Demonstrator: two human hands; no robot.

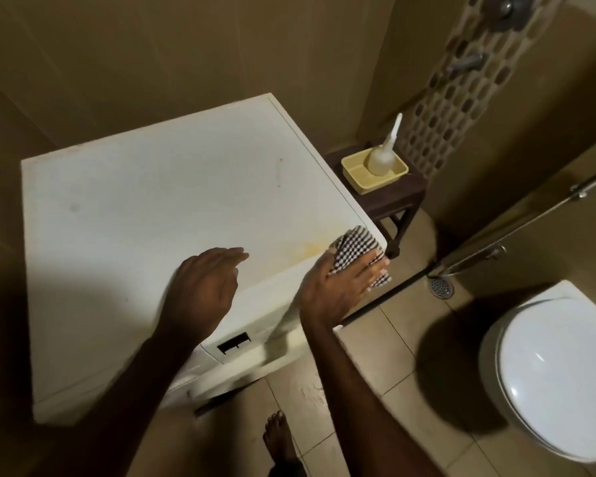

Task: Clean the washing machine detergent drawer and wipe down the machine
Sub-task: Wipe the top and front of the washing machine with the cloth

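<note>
1. While one left hand hovers flat, fingers straight, above the single white washing machine, one right hand presses one checked cloth with straight fingers onto its front right corner.
2. Beside the machine, one stool carries one yellow tray holding one bottle.
3. One toilet stands at right.

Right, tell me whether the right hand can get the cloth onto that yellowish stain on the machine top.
Probably yes. The right hand presses the checked cloth at the machine top's right front corner, and the yellowish stain lies just beside it, with nothing between them.
</note>
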